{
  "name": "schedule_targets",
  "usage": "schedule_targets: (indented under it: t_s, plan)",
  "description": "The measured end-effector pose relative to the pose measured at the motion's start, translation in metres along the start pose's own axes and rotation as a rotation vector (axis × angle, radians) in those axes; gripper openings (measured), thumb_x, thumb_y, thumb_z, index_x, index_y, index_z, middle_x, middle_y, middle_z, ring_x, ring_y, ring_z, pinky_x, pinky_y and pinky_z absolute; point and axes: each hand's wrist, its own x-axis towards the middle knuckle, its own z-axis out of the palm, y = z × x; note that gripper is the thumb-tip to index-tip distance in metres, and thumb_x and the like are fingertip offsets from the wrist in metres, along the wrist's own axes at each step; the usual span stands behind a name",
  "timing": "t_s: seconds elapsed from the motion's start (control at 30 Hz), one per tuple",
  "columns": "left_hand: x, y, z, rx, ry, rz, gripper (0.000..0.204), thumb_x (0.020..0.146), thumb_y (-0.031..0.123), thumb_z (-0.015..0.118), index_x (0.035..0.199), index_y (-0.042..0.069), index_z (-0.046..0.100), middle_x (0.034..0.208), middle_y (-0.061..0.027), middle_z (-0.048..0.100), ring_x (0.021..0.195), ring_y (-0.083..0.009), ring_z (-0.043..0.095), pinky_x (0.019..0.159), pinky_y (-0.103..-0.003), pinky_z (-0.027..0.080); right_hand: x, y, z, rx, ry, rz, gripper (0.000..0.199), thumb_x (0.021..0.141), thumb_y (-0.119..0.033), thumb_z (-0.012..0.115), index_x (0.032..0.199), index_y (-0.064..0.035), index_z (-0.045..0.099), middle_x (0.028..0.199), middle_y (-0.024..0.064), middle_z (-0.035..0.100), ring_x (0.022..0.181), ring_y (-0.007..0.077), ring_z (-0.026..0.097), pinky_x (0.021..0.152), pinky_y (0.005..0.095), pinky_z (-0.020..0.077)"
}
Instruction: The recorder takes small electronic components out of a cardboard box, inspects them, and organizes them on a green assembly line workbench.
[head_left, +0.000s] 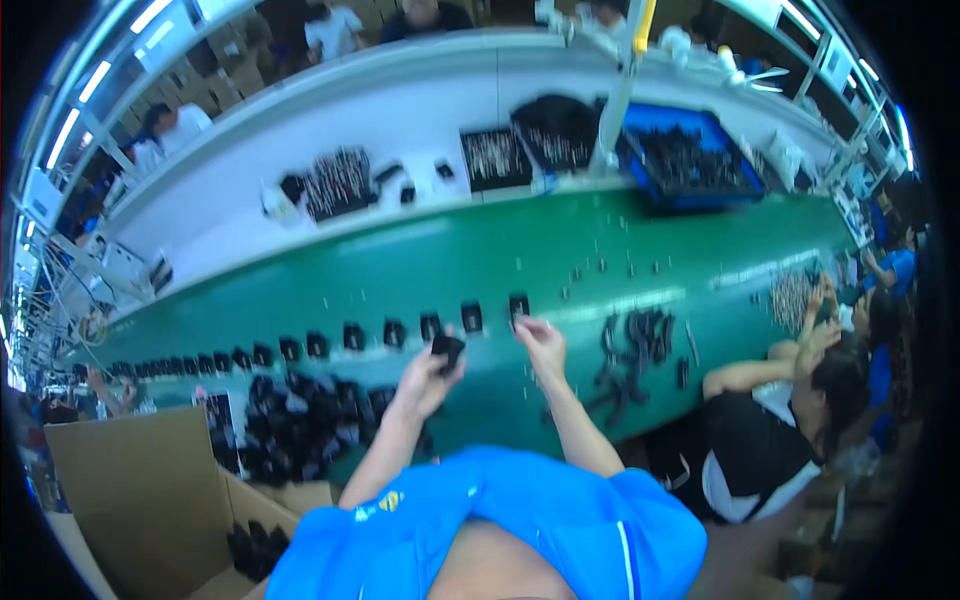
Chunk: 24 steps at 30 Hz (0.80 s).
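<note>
one open cardboard box (130, 470) stands nearest, at lower left, with dark pieces (257, 548) in it; just beyond, a heap of black pieces (300, 420) lies on the green desk (430, 240). the hands are apart from each other. the left hand (426, 384) is closed on a small black piece (448, 349), held tilted above the desk. the right hand (543, 347) has its thumb and forefinger drawn close at the near edge of the end piece (518, 304); whether they pinch it or only touch it, i cannot tell. that piece lies just ahead of the right fingertips, its longer axis seeming to point away from the person, and the right hand is the nearer one. from it, a row of black pieces (352, 336) runs leftward. farther off, at right, sits a blue tray (672, 115) of dark parts.
</note>
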Motion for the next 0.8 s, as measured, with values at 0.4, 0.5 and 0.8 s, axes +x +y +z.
schedule_targets:
  t_s: [0.4, 0.5, 0.8]
  plan:
    - [-0.036, -0.041, 0.039, -0.278, -0.236, 0.006, 0.042, 0.104, 0.016, 0.044, 0.145, 0.012, 0.039, 0.134, -0.0171, 0.052, 0.113, -0.0292, 0.060, 0.092, -0.042, 0.055, -0.068, -0.109, 0.094, -0.422, -0.042, -0.055, 0.012, 0.085, -0.002, 0.072, 0.094, -0.0078, 0.070, 0.110, 0.0064, 0.071, 0.105, 0.0195, 0.062, 0.097, 0.0316, 0.0436]
    - [-0.039, -0.047, 0.039, -0.265, -0.236, 0.089, 0.041, 0.105, 0.018, 0.044, 0.145, 0.012, 0.039, 0.134, -0.0164, 0.052, 0.116, -0.0275, 0.058, 0.096, -0.042, 0.053, -0.071, -0.111, 0.097, -0.685, -0.164, -0.209, 0.014, 0.082, -0.004, 0.072, 0.094, -0.0106, 0.070, 0.112, 0.0035, 0.071, 0.106, 0.0211, 0.061, 0.101, 0.0350, 0.0384]
    - [-0.048, -0.045, 0.037, -0.060, -0.160, 0.079, 0.043, 0.106, 0.016, 0.045, 0.147, 0.010, 0.035, 0.135, -0.0137, 0.050, 0.116, -0.0217, 0.055, 0.099, -0.038, 0.049, -0.072, -0.102, 0.096, -1.086, -0.297, -0.244, 0.012, 0.077, -0.012, 0.074, 0.088, -0.0156, 0.071, 0.119, -0.0007, 0.064, 0.112, 0.0221, 0.050, 0.100, 0.0423, 0.0277]
